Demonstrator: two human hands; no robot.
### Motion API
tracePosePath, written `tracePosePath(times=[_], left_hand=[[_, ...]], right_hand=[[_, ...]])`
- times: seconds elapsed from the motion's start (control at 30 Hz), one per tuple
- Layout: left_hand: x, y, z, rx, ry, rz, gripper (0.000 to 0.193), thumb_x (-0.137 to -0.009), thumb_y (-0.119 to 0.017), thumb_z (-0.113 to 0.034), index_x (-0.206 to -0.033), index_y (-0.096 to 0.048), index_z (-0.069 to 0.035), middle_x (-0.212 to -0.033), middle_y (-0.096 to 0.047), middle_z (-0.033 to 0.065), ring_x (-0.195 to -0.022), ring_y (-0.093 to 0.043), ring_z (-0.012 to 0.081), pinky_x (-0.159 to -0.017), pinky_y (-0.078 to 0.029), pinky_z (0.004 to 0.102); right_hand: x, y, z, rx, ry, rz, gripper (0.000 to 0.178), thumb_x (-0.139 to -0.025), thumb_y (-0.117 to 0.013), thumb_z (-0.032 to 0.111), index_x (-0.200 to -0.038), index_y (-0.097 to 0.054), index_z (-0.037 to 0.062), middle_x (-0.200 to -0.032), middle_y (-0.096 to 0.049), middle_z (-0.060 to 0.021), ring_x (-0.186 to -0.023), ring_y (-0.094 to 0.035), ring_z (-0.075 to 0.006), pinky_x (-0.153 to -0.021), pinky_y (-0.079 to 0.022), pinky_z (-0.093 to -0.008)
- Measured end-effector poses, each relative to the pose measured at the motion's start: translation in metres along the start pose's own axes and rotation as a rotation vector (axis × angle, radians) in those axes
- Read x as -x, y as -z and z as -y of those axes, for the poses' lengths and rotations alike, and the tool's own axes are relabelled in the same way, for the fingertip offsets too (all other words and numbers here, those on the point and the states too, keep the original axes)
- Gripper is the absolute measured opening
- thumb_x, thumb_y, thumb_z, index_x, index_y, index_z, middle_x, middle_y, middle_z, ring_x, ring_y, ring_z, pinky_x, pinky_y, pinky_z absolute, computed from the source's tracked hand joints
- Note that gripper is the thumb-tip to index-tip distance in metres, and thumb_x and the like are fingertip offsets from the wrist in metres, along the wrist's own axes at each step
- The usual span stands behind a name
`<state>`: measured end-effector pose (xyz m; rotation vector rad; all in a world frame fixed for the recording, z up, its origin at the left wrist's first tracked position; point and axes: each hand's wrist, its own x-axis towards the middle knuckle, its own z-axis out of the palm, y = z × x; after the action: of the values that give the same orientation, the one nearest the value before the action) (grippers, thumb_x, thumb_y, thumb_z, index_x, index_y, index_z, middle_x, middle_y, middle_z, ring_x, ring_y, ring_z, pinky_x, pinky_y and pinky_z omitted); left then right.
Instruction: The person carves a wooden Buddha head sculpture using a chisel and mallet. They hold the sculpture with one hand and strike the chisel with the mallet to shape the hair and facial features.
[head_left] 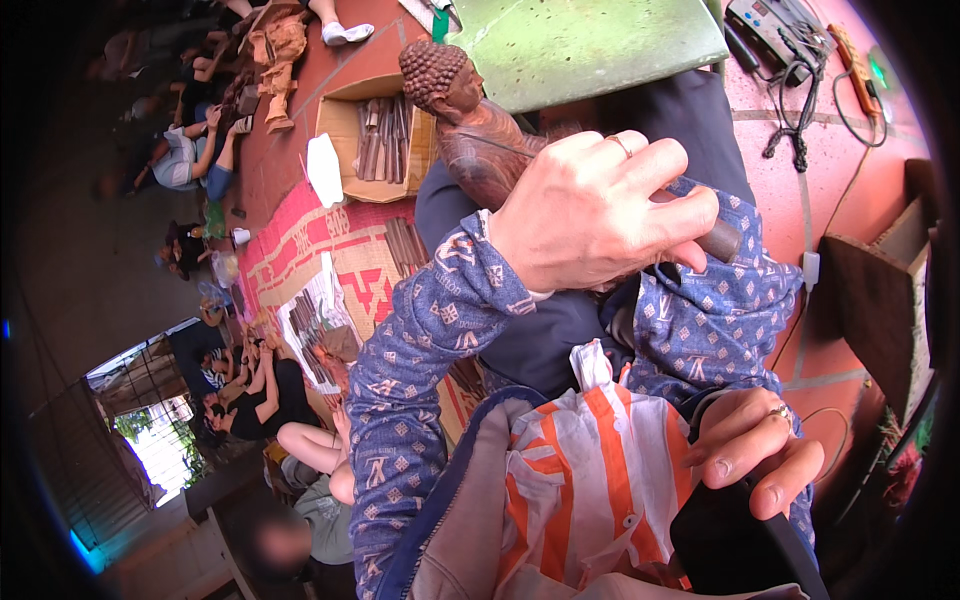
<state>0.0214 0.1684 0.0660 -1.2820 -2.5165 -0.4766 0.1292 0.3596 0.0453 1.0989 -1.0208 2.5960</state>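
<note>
A dark brown wooden Buddha statue (478, 150), with a head of tight curls, rests against my lap; its lower part is hidden behind my left hand (600, 205). That hand crosses over the statue, fingers closed around a dark wooden tool handle (722, 240) whose rounded end sticks out past them. The tool's other end cannot be made out. Lower right, my right hand (760, 445) is bent back toward my striped shirt (590, 470). Its fingers are curved and apart, over a black flat object (745, 535), with no grip on it visible.
Left of the statue, a cardboard box (345, 140) holds several chisels. More tools lie on a red patterned mat (290, 235). A green table (590, 50) stands ahead. At right are a power strip (853, 68), cables and a wooden box (885, 290). Other people sit along the left.
</note>
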Motion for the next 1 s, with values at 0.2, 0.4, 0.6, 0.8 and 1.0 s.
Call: tracePosePath(times=[0.2,0.4,0.6,0.8,1.0], left_hand=[[-0.019,-0.006,0.019,-0.079,0.017,-0.206,0.037,-0.061,-0.07,-0.04,-0.091,-0.065,-0.019,-0.064,-0.049,-0.0018,-0.059,-0.052,0.0174,-0.051,-0.041,0.03],[-0.016,-0.016,0.032,-0.073,0.018,-0.252,0.036,-0.062,-0.072,-0.038,-0.091,-0.065,-0.016,-0.063,-0.05,-0.0006,-0.057,-0.053,0.0197,-0.052,-0.042,0.0317],[-0.014,-0.014,0.035,-0.099,0.015,-0.229,0.035,-0.063,-0.072,-0.038,-0.091,-0.065,-0.016,-0.064,-0.051,0.0002,-0.057,-0.053,0.02,-0.051,-0.043,0.0317],[-0.013,-0.015,0.031,-0.045,0.007,-0.246,0.036,-0.062,-0.072,-0.038,-0.09,-0.066,-0.016,-0.062,-0.05,-0.0003,-0.056,-0.052,0.0194,-0.049,-0.043,0.0309],[-0.015,-0.012,0.032,-0.06,0.013,-0.221,0.037,-0.061,-0.073,-0.037,-0.09,-0.066,-0.016,-0.062,-0.05,-0.0007,-0.056,-0.052,0.0191,-0.05,-0.043,0.0306]], right_hand=[[-0.001,-0.002,0.0,0.001,-0.011,0.0,0.03,-0.091,-0.049,0.032,-0.11,-0.05,0.0089,-0.101,-0.059,-0.0224,-0.069,-0.06,-0.0248,-0.06,-0.053,-0.0253],[-0.002,-0.001,0.0,-0.007,-0.054,-0.011,0.029,-0.091,-0.049,0.033,-0.11,-0.051,0.011,-0.102,-0.059,-0.021,-0.069,-0.059,-0.0242,-0.059,-0.053,-0.0247],[0.0,0.001,0.0,-0.024,-0.052,-0.012,0.028,-0.091,-0.049,0.032,-0.11,-0.051,0.0108,-0.101,-0.059,-0.021,-0.069,-0.059,-0.0241,-0.06,-0.053,-0.0246],[-0.002,0.0,-0.002,0.004,-0.027,-0.026,0.029,-0.091,-0.048,0.032,-0.11,-0.051,0.0102,-0.101,-0.059,-0.0218,-0.069,-0.059,-0.024,-0.06,-0.052,-0.0242],[-0.003,0.001,-0.001,-0.022,-0.047,-0.017,0.029,-0.091,-0.049,0.032,-0.11,-0.051,0.0099,-0.101,-0.059,-0.0219,-0.068,-0.059,-0.0241,-0.059,-0.052,-0.0243]])
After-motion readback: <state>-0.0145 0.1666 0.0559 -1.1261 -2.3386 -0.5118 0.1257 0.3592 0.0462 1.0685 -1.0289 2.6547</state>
